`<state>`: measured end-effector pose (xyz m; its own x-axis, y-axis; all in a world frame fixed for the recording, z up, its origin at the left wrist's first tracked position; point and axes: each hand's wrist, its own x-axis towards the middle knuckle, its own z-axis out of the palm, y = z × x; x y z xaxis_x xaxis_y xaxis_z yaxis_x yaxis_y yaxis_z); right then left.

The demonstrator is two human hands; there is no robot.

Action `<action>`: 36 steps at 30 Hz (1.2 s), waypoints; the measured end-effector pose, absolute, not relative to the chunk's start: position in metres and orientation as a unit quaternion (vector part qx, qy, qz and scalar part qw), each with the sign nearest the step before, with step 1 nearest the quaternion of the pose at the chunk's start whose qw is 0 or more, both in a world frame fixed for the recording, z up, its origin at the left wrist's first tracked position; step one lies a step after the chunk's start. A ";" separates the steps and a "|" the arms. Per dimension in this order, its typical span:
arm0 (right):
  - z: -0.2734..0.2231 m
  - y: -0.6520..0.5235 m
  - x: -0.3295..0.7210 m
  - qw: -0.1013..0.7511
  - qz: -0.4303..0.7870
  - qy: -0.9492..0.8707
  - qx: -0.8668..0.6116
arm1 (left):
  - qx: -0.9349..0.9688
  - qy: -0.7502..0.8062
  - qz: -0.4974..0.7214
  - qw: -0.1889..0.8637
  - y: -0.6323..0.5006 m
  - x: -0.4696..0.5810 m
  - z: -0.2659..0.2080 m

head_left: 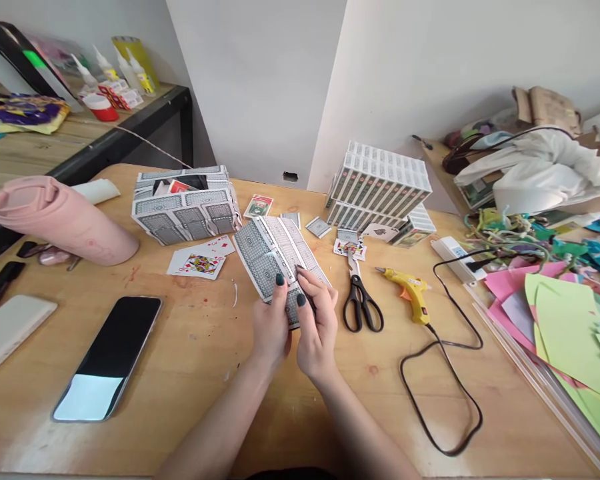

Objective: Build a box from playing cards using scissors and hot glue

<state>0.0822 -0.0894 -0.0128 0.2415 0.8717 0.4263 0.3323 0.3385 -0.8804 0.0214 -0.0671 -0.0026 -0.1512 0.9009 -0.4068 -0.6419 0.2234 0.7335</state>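
Table: wooden [190,360], bearing the items below.
Stack: boxed card packs [380,180], tiered at the far edge, right of centre.
Box: card-covered, open-topped [183,223], at the far edge, left of centre, items inside.
Tumbler: pink [70,223], left of the box.
Panel: grey-patterned cards joined in rows [277,253], tilted, in both hands at table centre.
Left hand: [271,327] partly closed, gripping the panel's lower left, thumb on its face.
Right hand: [317,327] fingers bent around the panel's lower right, thumb on its face.
Phone: [110,357] flat, left foreground.
Glue gun: yellow [409,289], on its side, right of the scissors.
Scissors: black-handled [361,303], just right of the right hand.
Playing card: queen of diamonds [203,265], face up before the box.
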 end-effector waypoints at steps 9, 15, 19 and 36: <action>-0.009 -0.082 0.127 0.525 0.302 -0.635 -0.480 | 0.135 0.403 0.597 0.681 -0.058 0.015 -0.008; -0.037 -0.084 0.252 0.448 0.035 -0.373 -0.812 | 0.157 0.373 0.581 0.706 -0.057 0.005 -0.012; -0.052 -0.103 0.314 0.351 0.076 -0.274 -0.892 | 0.153 0.370 0.579 0.711 -0.057 0.004 -0.012; -0.051 -0.105 0.321 0.348 0.178 -0.259 -0.883 | 0.135 0.377 0.582 0.708 -0.055 0.002 -0.013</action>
